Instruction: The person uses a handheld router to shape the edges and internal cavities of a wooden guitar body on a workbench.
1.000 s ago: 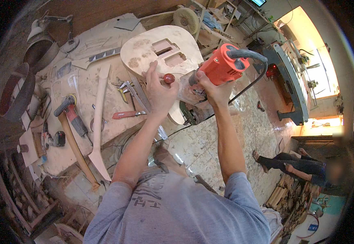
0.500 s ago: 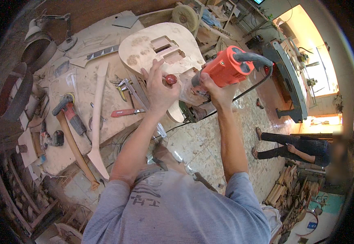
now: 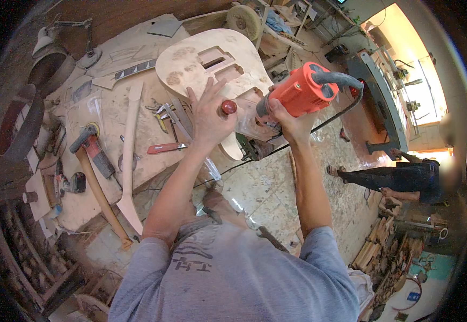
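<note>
My right hand (image 3: 293, 124) is wrapped round the lower part of an orange-red router (image 3: 309, 90), which leans to the right. My left hand (image 3: 212, 115) has the router's dark red knob (image 3: 228, 107) between thumb and forefinger, while its other fingers stretch onto the wood. Under both lies a pale guitar body (image 3: 190, 53) with cut-out pockets, close to the bench's right edge. The router's clear base (image 3: 250, 126) covers part of the body near the neck end. The cutting bit cannot be made out.
On the dusty bench (image 3: 104, 206) lie a guitar neck (image 3: 130, 139), a red utility knife (image 3: 167, 148), pliers (image 3: 161, 121) and an angle grinder (image 3: 96, 153). The router's cable (image 3: 346, 110) hangs off to the right. Another person (image 3: 405, 180) stands at the far right, near stacked wood (image 3: 375, 244).
The router and both my hands have shifted slightly to the right. The other person has changed position and now reaches one arm toward the equipment by the window.
</note>
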Tool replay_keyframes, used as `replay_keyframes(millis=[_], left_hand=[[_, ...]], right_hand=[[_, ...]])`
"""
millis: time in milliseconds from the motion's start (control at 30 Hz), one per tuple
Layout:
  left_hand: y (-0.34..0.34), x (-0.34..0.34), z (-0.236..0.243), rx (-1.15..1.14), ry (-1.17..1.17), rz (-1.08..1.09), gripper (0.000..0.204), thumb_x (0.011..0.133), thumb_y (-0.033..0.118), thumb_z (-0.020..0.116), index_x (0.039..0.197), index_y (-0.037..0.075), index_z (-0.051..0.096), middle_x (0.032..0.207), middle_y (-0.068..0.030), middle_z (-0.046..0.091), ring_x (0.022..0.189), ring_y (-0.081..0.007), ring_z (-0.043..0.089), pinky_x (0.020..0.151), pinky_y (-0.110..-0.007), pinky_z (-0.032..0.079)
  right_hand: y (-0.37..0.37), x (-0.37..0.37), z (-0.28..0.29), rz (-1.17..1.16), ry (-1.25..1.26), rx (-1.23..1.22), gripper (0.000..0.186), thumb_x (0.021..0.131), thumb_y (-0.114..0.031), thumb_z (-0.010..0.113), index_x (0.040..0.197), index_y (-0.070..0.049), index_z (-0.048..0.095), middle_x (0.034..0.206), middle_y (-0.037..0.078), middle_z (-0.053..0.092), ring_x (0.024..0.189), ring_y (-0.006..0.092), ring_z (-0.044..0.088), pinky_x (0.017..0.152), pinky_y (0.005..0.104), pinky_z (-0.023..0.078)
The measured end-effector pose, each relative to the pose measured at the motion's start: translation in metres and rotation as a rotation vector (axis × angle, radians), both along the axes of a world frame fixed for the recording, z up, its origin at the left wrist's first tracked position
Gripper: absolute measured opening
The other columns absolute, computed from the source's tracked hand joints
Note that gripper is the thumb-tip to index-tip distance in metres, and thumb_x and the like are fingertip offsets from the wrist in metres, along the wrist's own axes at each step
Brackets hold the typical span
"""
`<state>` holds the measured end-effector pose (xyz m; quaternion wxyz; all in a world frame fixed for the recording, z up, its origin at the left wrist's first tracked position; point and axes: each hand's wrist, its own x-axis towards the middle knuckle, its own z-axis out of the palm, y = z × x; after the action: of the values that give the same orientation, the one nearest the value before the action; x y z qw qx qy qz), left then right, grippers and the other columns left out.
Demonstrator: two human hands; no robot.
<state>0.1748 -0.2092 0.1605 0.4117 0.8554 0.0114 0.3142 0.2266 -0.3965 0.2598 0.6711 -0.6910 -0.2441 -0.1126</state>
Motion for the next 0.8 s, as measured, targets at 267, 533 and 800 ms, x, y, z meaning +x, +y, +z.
replay_keyframes(millis=[267,533,800], left_hand=[[0.000,0.001,-0.004,-0.100,-0.025,0.013,0.020,0.080,0.013,0.074,0.099,0.006,0.073,0.145,-0.0117,0.062,0.150,-0.0341,0.046,0.127,-0.070,0.001],[-0.004,0.002,-0.002,-0.094,-0.015,0.059,0.024,0.083,0.013,0.079,0.104,0.003,0.071,0.145,-0.0108,0.062,0.149,-0.0323,0.047,0.129,-0.065,0.005],[-0.005,0.003,0.003,-0.134,-0.001,0.104,0.021,0.084,0.015,0.082,0.099,0.004,0.072,0.145,-0.0107,0.063,0.150,-0.0309,0.047,0.130,-0.063,0.004]], right_hand=[[0.008,0.004,0.002,0.017,0.022,-0.029,0.040,0.074,-0.016,0.092,0.105,-0.004,0.070,0.093,0.003,0.075,0.083,0.0140,0.072,0.076,0.0313,0.059],[0.003,0.022,-0.003,0.057,0.025,-0.194,0.059,0.077,-0.019,0.092,0.125,-0.004,0.061,0.103,0.005,0.073,0.093,0.0159,0.071,0.082,0.0336,0.060],[0.009,0.030,0.009,0.128,0.032,-0.160,0.066,0.074,-0.022,0.093,0.128,-0.002,0.061,0.106,0.007,0.074,0.095,0.0174,0.073,0.083,0.0353,0.061]])
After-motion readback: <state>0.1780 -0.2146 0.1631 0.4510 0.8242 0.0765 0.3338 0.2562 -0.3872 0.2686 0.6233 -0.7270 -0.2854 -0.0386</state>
